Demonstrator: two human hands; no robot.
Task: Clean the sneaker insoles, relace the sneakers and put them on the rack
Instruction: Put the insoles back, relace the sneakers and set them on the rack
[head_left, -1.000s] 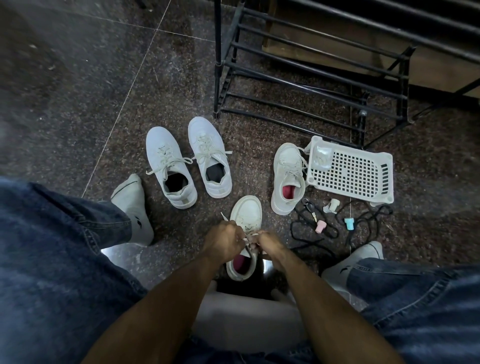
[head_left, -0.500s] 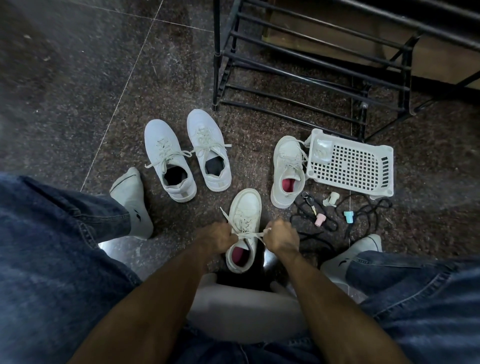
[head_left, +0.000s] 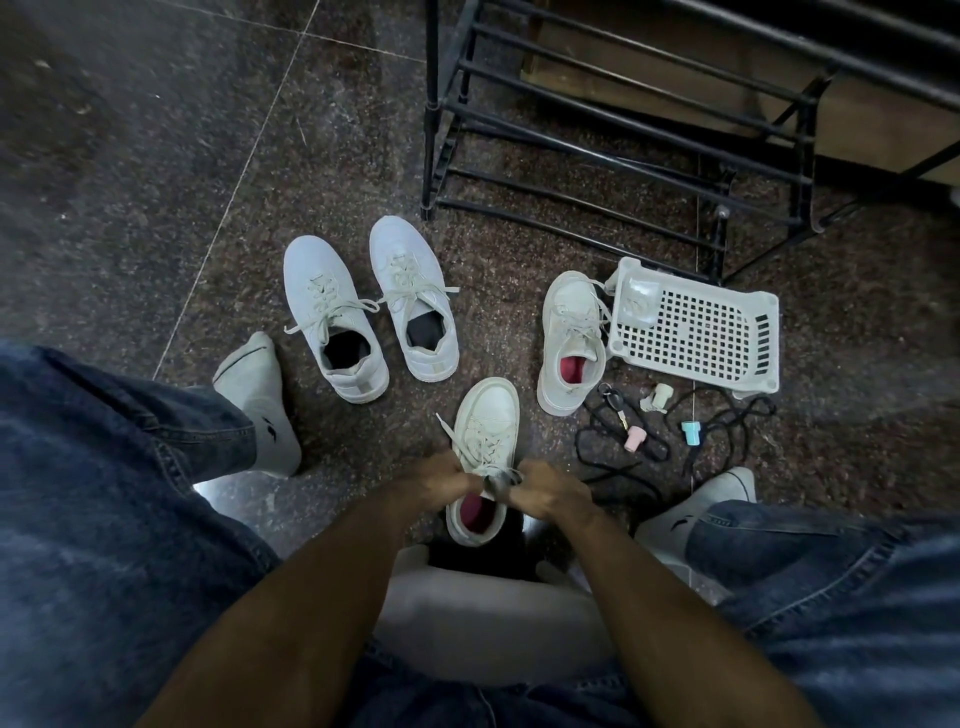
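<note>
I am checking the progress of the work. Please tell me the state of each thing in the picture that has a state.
Left hand: grips a lace.
Right hand: grips a lace.
Nearest sneaker: on the floor, laced, laces being tied.
Sneaker by the basket: upright, laced.
Two sneakers with dark insides: upright, side by side, laces tied.
Basket: upside down on the floor.
Rack: standing, no shoes on the bars in view.
Black cords: loose, tangled.

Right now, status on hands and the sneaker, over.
Both hands, left and right, pinching the laces of the near sneaker. Three sneakers laced on the floor. Rack empty; black cords beside right hand.
</note>
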